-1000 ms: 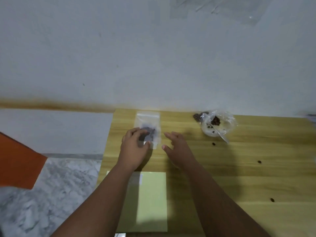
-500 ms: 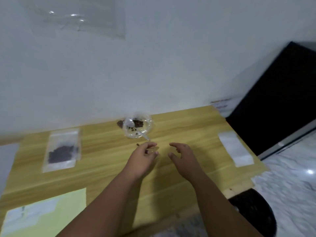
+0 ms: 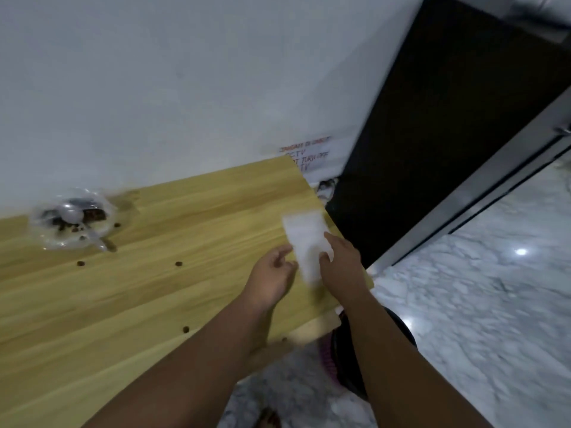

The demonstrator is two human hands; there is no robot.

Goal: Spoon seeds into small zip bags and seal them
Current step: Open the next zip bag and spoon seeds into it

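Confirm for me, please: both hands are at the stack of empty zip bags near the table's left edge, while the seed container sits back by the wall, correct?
Not quite: the head view shows the stack of empty zip bags near the table's right edge, not the left. The rest holds: the left hand and right hand are at the stack, and the seed container sits back by the wall.

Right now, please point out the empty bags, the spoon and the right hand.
empty bags (image 3: 304,233): head view, on the upper, uncovered part of the white stack.
spoon (image 3: 71,215): head view, on its white bowl inside the clear seed container.
right hand (image 3: 341,263): head view, on the back of the hand.
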